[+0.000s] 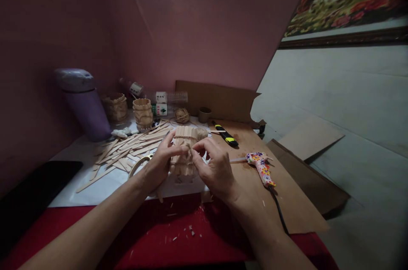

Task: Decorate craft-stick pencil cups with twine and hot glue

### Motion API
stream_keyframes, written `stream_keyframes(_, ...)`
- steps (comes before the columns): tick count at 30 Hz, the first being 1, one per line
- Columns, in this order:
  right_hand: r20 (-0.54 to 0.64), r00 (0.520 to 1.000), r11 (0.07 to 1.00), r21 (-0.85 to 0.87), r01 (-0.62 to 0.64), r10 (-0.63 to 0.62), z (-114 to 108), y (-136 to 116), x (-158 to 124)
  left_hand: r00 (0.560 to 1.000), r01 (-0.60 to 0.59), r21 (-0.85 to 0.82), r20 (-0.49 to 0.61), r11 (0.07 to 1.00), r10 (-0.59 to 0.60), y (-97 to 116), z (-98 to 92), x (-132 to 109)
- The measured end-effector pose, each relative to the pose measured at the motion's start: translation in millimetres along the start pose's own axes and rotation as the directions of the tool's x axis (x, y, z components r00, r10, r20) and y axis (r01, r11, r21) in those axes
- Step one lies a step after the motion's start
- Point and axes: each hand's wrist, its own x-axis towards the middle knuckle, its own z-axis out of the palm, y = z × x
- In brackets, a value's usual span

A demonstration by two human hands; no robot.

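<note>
A small cup made of wooden craft sticks [185, 166] stands between my hands, with twine running around it near the top. My left hand [164, 159] is wrapped round its left side, the thumb across the front. At the front right of the cup, my right hand [213, 166] pinches a bit of twine [190, 147] between thumb and fingertips. Behind the cup a tuft of twine [201, 134] shows, partly hidden by my right hand. A metal ring-shaped handle [136, 166], perhaps of scissors, lies by my left wrist.
Loose craft sticks [127, 149] spread at left, near a purple bottle [86, 106] and another stick cup [143, 113]. At the back are a twine ball [182, 115] and plastic bottles [172, 97]. A utility knife [226, 135] and corded glue gun [263, 168] lie right.
</note>
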Motion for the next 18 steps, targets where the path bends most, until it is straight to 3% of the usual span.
stream_keyframes(7, -0.005, 1.0, 1.0, -0.004, 0.024, -0.024, 0.4, 1.4, 0.1, 0.999, -0.018, -0.007, -0.032, 1.0, 0.018, -4.7, -2.7, 2.4)
stream_keyframes(18, -0.007, 1.0, 1.0, -0.015, 0.023, -0.023, 2.0, 5.1, 1.2, 0.999, -0.036, -0.012, 0.009, 0.999, 0.036, -7.6, -5.8, 6.8)
